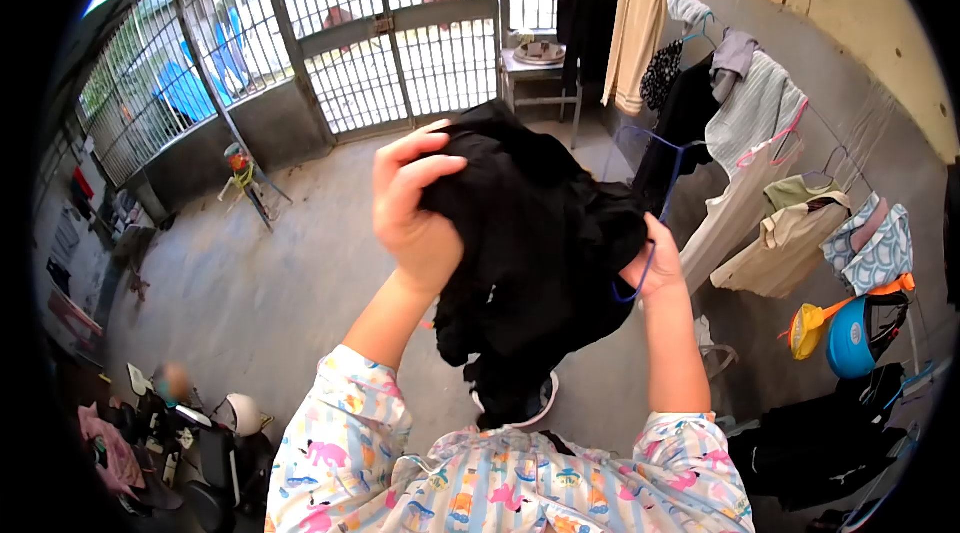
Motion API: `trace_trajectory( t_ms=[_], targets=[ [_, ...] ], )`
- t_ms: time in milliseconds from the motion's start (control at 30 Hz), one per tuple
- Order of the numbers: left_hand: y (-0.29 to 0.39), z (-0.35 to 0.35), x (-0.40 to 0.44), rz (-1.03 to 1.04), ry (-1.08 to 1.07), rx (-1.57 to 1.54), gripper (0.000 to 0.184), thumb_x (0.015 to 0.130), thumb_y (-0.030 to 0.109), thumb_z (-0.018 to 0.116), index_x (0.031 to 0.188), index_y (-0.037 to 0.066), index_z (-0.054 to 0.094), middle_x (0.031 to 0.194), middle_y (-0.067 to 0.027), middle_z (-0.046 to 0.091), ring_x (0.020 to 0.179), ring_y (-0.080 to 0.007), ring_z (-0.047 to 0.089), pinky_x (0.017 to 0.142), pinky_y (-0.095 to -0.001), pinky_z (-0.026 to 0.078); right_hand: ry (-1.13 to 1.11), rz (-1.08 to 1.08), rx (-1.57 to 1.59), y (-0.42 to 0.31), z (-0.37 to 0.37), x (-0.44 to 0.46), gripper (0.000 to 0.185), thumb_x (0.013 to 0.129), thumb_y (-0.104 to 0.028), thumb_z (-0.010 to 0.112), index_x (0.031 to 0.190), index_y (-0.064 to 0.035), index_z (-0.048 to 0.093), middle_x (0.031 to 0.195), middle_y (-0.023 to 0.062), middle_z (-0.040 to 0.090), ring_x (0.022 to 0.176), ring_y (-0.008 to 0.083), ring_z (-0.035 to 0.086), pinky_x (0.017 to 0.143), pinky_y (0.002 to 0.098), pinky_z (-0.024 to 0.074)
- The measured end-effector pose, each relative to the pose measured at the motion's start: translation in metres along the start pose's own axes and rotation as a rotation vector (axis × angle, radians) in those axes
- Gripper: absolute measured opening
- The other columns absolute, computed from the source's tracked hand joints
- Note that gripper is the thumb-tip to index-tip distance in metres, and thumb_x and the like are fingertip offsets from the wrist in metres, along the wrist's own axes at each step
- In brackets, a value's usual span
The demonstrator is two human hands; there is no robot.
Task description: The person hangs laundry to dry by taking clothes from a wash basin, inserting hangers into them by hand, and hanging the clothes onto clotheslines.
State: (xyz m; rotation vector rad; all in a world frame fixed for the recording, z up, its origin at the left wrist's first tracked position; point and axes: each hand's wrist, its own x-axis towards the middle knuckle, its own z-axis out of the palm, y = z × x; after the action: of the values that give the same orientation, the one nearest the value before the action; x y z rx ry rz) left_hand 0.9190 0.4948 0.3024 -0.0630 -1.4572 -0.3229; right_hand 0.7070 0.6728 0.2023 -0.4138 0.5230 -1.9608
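Observation:
A bunched black garment [530,223] hangs in front of my chest between my two hands. My left hand [415,203] grips its left upper edge, thumb hidden behind the cloth. At the garment's right side, my right hand [660,258] is closed on the cloth and on a blue hanger [678,168], whose hook side points up and to the right. How far the hanger reaches inside the fabric is hidden. Below the dark cloth, part of a white-rimmed basin [552,401] shows on the floor.
Along the right wall hang several clothes, including a striped grey garment [755,98] and a beige top [785,243]. A blue helmet [850,338] hangs lower. A scooter [205,443] stands at lower left, a barred gate [390,43] ahead, and a small table [540,68] beside it.

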Motion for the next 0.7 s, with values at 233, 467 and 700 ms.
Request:
trace_trajectory(
  t_ms=[233, 467, 700],
  targets=[
    [-0.025, -0.05, -0.032, 0.169, -0.406, 0.05, 0.022, 0.068, -0.01, 0.065, 0.086, 0.001, 0.061, 0.104, -0.0162, 0.057, 0.105, -0.0381, 0.06, 0.09, -0.0453, 0.05, -0.179, -0.108, 0.062, -0.004, -0.004, 0.035, 0.035, 0.094, -0.019, 0.047, 0.118, 0.0051, 0.057, 0.121, 0.016, 0.062, 0.113, 0.0289, 0.059, 0.104, 0.0406, 0.0431],
    [-0.031, -0.12, -0.122, -0.058, -1.01, 0.24, 0.034, 0.06, -0.006, 0.066, 0.093, 0.002, 0.062, 0.108, -0.0174, 0.053, 0.111, -0.0368, 0.054, 0.091, -0.0428, 0.049, -0.217, -0.08, 0.051, -0.003, 0.011, 0.018, 0.048, 0.089, -0.024, 0.047, 0.125, 0.0067, 0.053, 0.129, 0.0195, 0.057, 0.12, 0.0318, 0.054, 0.11, 0.0421, 0.0376],
    [-0.04, -0.128, -0.138, -0.714, -0.904, -0.227, 0.068, 0.065, 0.014, 0.08, 0.125, 0.005, 0.052, 0.118, -0.0121, 0.051, 0.106, -0.0277, 0.055, 0.092, -0.0352, 0.046, -0.42, -0.086, 0.137, 0.003, 0.054, 0.017, 0.031, 0.09, -0.024, 0.051, 0.109, -0.0008, 0.055, 0.113, 0.0149, 0.056, 0.109, 0.0289, 0.055, 0.102, 0.0414, 0.0416]
  ],
)
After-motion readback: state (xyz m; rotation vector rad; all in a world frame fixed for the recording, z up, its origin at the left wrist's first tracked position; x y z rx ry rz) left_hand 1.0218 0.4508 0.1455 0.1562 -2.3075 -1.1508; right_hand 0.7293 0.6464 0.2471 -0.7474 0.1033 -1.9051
